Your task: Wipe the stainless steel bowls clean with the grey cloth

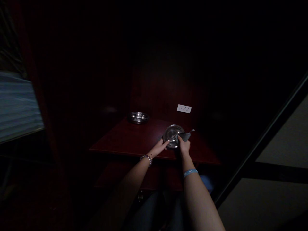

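Note:
A shiny round metal plate (pixel 172 131) is tilted toward me above the red-brown desk. My left hand (pixel 159 147) grips its near left rim, thumb on top. In my right hand (pixel 184 145) is a bunched grey cloth (pixel 185 137), pressed against the plate's right side. A thin pale tip sticks out beyond the cloth; I cannot tell if it is a cloth corner or a separate thing. Farther back on the left rests a stack of metal dishes (pixel 138 117), apart from both hands.
The red-brown desk (pixel 115 141) has a lower shelf (pixel 154 179) under it. A white socket panel (pixel 184 108) is on the back wall. Pale blue ridged material (pixel 18 104) stands at the left, and a dark slanted frame (pixel 250 160) runs along the right. Light is dim.

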